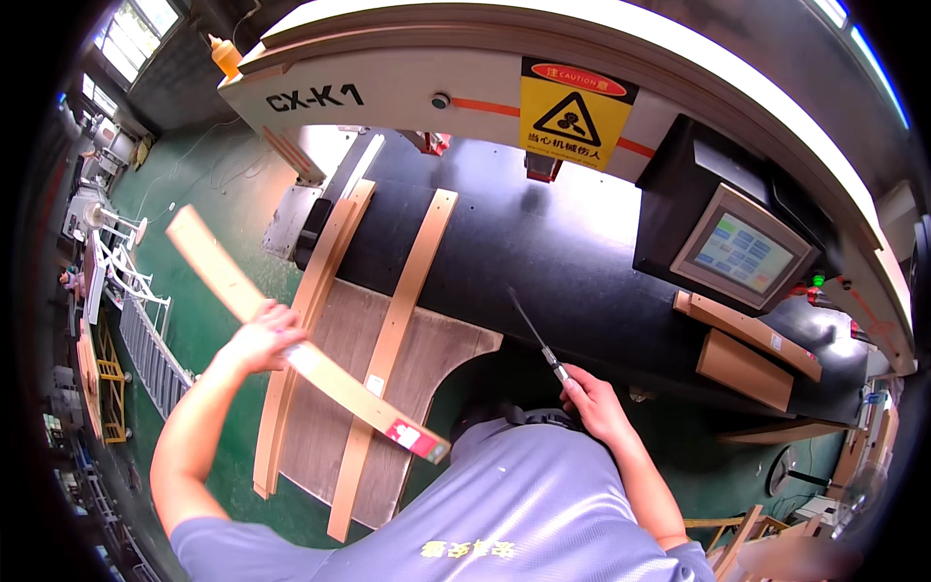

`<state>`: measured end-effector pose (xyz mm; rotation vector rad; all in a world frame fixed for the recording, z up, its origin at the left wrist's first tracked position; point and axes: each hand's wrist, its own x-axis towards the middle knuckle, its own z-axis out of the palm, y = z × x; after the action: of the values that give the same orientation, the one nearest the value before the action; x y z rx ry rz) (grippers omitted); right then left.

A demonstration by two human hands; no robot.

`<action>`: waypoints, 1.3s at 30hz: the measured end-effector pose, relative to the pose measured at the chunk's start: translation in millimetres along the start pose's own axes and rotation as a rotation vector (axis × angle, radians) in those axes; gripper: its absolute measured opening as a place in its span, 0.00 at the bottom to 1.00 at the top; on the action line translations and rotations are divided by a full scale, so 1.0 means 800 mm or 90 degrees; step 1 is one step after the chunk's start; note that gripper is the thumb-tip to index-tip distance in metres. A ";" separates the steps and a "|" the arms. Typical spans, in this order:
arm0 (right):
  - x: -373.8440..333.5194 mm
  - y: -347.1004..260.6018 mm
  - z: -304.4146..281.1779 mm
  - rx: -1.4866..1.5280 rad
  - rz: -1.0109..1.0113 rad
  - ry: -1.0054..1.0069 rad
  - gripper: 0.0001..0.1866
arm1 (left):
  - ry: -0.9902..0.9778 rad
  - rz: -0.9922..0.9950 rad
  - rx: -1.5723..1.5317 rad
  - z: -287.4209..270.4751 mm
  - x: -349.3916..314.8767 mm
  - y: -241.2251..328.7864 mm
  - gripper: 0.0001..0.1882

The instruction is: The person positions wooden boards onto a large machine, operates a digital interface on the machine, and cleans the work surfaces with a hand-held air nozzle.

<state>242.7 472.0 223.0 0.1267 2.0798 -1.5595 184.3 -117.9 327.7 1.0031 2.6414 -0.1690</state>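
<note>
My left hand (264, 335) grips a long curved wooden slat (208, 267) near its middle and holds it raised and slanted, one end out over the green floor, the other end with a red and white label near my chest. My right hand (592, 400) is closed on a thin dark tool (531, 330) with a metal collar, its tip pointing up over the black machine bed (543, 262). Two more curved slats (393, 325) lie lengthwise across the bed and a brown board (446, 349) under them.
A large white machine arch (407, 87) with a yellow warning sign spans the bed. A touchscreen panel (742, 254) sits at right above wooden blocks (747, 364). A yellow bottle (225, 56) stands on the arch's left end. Metal racks (145, 339) line the floor at left.
</note>
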 end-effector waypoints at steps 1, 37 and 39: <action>0.004 -0.002 0.001 -0.010 -0.002 -0.016 0.22 | -0.021 -0.082 0.013 0.008 -0.038 -0.005 0.31; -0.223 0.244 0.013 0.414 0.168 0.615 0.24 | -0.026 -0.284 -0.270 0.361 0.158 0.210 0.32; -0.252 0.282 0.000 0.489 0.182 0.657 0.25 | -0.060 -0.174 -0.380 0.227 0.210 0.308 0.27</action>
<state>500.4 593.8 121.2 1.7147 1.7605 -2.2611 273.4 132.0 100.9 0.4261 2.4856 0.4753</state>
